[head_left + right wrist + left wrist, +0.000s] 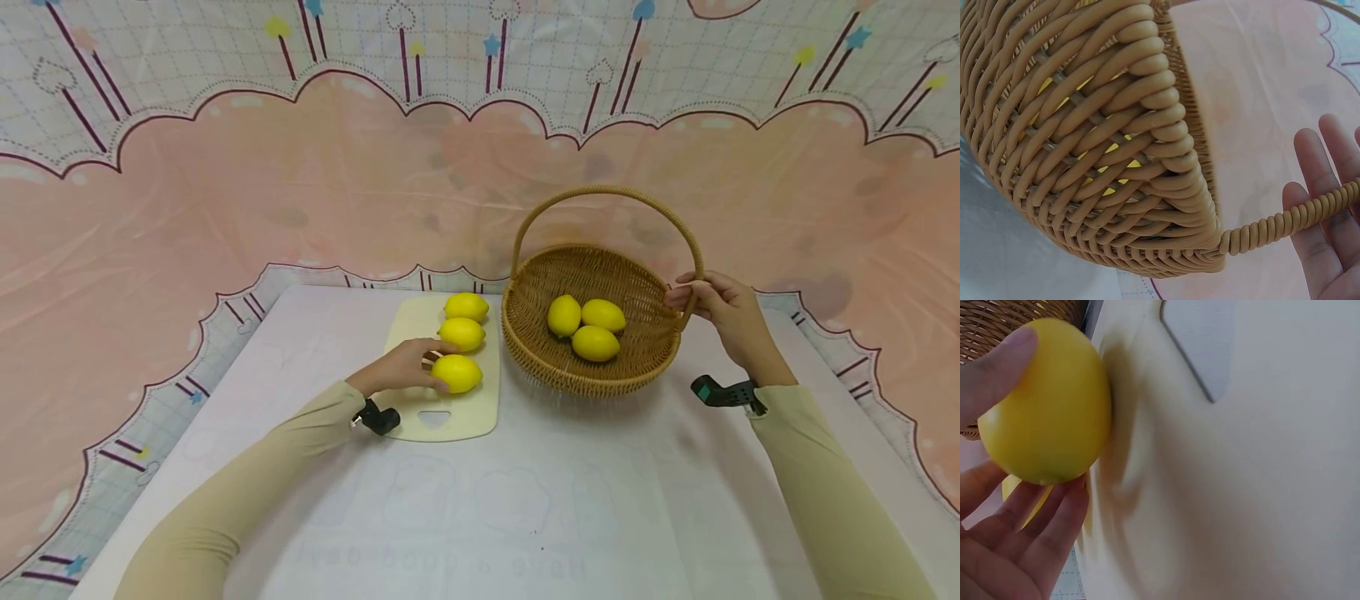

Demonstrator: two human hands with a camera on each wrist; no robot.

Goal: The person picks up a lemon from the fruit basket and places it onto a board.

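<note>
i am viewing the left hand [405,367] closing on the nearest lemon [457,372], thumb and fingers [1029,531] curling around it; in the left wrist view the fruit is sitting between thumb tip and fingertips, touching the cutting board [480,417]. this lemon is lying at the near end of a row of three on the board, just left of the wicker basket [540,367]. the other two board lemons [462,333] are lying beyond it, close together.

the right hand [723,312] is resting at the basket's handle [525,225] where it is meeting the rim; the right wrist view shows straight fingers lying behind the handle, not curling round it. three more lemons [592,329] are lying inside the basket.

judgement: the lemon is looking light, firm and smooth-skinned, so somewhat slippery. i am rating a hold across its widest middle as soundest, avoiding the tapered ends. the basket is appearing stiff and light.
</note>
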